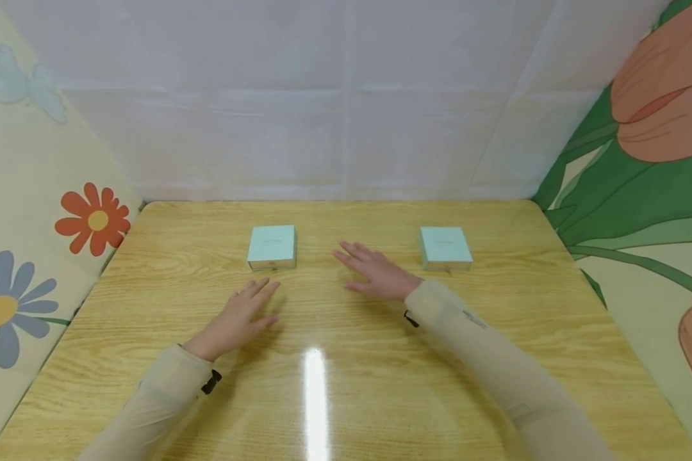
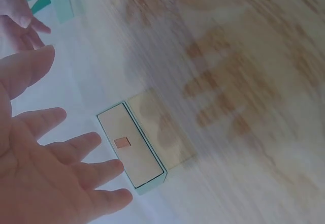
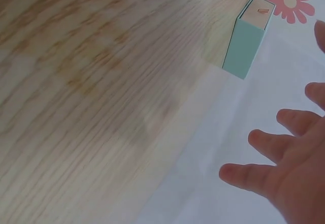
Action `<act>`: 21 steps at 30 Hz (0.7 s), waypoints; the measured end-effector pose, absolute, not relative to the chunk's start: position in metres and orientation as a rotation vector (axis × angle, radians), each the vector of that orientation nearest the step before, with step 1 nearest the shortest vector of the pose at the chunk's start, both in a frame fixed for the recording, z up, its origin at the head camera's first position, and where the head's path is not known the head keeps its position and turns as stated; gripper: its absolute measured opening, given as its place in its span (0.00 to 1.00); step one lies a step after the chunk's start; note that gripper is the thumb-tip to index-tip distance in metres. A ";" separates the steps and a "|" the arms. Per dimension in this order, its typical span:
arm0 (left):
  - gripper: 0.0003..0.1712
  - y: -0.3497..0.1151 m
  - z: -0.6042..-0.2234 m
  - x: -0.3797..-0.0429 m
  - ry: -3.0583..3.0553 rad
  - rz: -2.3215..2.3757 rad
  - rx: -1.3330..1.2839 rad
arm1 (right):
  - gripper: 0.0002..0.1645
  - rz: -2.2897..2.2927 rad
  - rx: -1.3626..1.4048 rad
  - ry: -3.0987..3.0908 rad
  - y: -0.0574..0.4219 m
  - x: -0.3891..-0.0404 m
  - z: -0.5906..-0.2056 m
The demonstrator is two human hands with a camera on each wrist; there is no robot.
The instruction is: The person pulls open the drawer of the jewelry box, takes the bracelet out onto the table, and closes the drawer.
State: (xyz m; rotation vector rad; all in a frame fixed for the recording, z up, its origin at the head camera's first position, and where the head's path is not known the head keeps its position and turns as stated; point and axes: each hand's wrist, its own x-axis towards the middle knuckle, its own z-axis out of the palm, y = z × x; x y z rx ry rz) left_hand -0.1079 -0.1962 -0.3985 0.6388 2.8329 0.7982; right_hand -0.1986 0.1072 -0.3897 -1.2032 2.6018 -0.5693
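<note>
Two pale mint boxes lie on the wooden table. The left box [image 1: 272,243] is just beyond the fingertips of my left hand [image 1: 236,323], which hovers with fingers spread and holds nothing. In the left wrist view, that box [image 2: 134,150] shows a beige drawer front with a small orange-brown tab. My right hand [image 1: 377,274] stretches toward the middle, between the two boxes, its fingers extended and nothing in them. The right box [image 1: 445,246] sits to the right of that hand, apart from it. In the right wrist view, a mint box [image 3: 249,38] stands beyond the spread fingers.
The wooden table [image 1: 346,397] carries a bright light reflection near its front. A white sheet [image 1: 346,115] hangs along the back edge. Flower-printed panels [image 1: 11,192] stand at the left and right sides.
</note>
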 end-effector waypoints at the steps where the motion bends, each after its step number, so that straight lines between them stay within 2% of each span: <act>1: 0.36 -0.197 -0.399 -0.109 2.833 0.805 0.629 | 0.40 -0.575 -1.196 2.597 0.106 -0.200 -0.390; 21: 0.34 -0.205 -0.398 -0.118 2.735 1.009 0.444 | 0.39 -0.586 -1.204 2.590 0.076 -0.222 -0.393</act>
